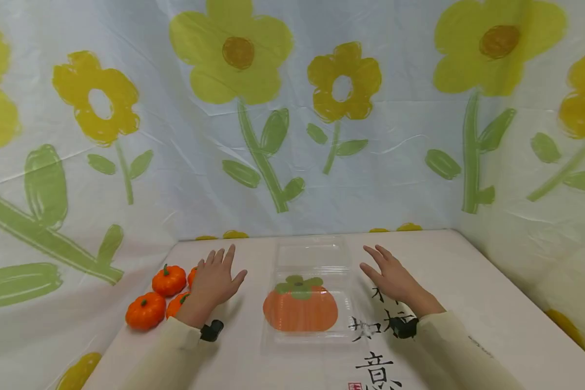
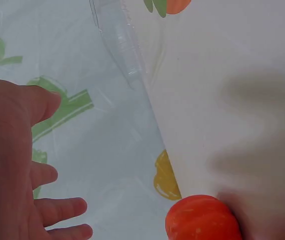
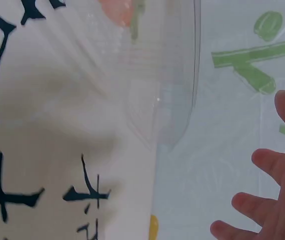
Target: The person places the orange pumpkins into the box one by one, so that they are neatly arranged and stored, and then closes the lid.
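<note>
My left hand (image 1: 215, 283) hovers palm down over the table's left side, fingers spread and holding nothing. Beneath and beside it sit several small orange pumpkins (image 1: 146, 311) with green stems; the hand and forearm partly cover two of them. One pumpkin (image 2: 202, 220) also shows at the bottom of the left wrist view. Between the hands lies a clear plastic clamshell box (image 1: 312, 338), its lid (image 1: 313, 253) folded back toward the wall. My right hand (image 1: 392, 276) is held in the air right of the box, its fingers extended and apart, with nothing in them.
The pale table cover (image 1: 468, 303) bears a printed persimmon (image 1: 299, 311), seen through the box, and black brush characters (image 1: 377, 368) at the right front. A flower-printed curtain (image 1: 395, 179) encloses the table at the back and both sides.
</note>
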Tool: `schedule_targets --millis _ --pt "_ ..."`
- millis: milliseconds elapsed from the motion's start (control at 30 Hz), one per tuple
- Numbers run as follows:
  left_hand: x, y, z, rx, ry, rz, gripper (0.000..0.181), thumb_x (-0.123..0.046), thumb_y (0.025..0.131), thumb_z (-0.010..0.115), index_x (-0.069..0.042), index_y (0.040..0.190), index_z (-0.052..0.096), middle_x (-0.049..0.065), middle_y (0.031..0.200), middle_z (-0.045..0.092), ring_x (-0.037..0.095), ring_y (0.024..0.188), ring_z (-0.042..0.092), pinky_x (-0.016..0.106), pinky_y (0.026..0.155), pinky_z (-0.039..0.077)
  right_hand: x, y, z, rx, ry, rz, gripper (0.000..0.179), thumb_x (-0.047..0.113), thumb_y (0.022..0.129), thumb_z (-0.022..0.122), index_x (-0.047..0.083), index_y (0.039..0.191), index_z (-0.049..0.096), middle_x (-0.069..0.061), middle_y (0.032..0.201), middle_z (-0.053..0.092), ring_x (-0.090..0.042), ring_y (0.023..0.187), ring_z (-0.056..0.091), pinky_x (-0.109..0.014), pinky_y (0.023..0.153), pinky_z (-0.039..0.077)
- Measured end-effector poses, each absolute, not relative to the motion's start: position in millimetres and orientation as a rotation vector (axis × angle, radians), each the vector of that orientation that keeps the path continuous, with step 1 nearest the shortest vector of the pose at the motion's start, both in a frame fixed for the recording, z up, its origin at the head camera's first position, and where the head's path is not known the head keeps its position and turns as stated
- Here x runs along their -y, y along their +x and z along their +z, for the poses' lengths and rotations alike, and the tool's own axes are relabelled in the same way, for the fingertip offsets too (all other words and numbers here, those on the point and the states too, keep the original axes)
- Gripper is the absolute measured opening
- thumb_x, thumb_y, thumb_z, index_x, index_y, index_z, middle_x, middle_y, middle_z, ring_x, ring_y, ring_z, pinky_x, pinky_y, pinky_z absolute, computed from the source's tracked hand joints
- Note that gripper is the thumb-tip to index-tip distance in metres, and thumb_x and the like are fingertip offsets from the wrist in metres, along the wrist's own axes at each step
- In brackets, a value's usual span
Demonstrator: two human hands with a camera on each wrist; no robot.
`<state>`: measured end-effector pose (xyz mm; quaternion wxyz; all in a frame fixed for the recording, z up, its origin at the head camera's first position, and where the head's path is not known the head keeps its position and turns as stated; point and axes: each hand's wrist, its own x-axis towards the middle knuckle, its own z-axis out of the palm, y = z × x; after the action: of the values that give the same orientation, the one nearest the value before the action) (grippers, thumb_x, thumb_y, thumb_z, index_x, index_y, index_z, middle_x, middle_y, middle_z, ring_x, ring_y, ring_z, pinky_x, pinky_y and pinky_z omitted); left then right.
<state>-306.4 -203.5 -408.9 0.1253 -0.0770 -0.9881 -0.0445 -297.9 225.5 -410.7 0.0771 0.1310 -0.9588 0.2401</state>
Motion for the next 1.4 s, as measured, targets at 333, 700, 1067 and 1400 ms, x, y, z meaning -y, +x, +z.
schedule_targets --millis 333,700,1067,1400 --pt "223.2 -284.8 -409.4 2.792 -0.201 -0.116 0.078 -0.050 0.091 0.055 -0.003 0.149 0.032 0.027 0.141 0.046 0.048 0.132 0.039 0.066 0.106 0.033 -213.4 -284.1 -419.5 2.879 0.413 0.980 0.064 0.053 0.101 0.033 0.017 0.154 0.025 -0.021 0.159 0.019 -0.046 0.144 0.022 -0.069 0.110 0.023" --pt "240.7 -269.5 -412.2 2.775 -0.184 -0.158 0.074 -0.048 0.093 0.053 -0.001 0.148 0.033 0.028 0.139 0.047 0.050 0.130 0.039 0.068 0.104 0.033 -213.2 -279.0 -425.3 2.874 0.387 1.080 0.064 0.050 0.102 0.034 0.015 0.154 0.023 -0.021 0.158 0.023 -0.045 0.145 0.021 -0.067 0.111 0.023" --pt "262.1 -257.1 -419.7 2.765 -0.124 -0.151 0.072 -0.044 0.091 0.059 0.000 0.143 0.038 0.031 0.130 0.051 0.048 0.119 0.047 0.065 0.097 0.040 -206.8 -277.0 -430.7 2.948 0.356 1.190 0.071 0.059 0.097 0.039 0.022 0.155 0.021 -0.019 0.159 0.021 -0.047 0.142 0.027 -0.068 0.105 0.033" --pt "273.3 -253.3 -426.5 2.787 -0.078 -0.186 0.067 -0.041 0.089 0.060 0.001 0.139 0.044 0.027 0.129 0.053 0.045 0.121 0.046 0.065 0.097 0.040 -202.5 -276.8 -435.0 2.951 0.316 1.347 0.071 0.061 0.096 0.039 0.026 0.155 0.018 -0.018 0.161 0.014 -0.047 0.145 0.019 -0.070 0.105 0.030"
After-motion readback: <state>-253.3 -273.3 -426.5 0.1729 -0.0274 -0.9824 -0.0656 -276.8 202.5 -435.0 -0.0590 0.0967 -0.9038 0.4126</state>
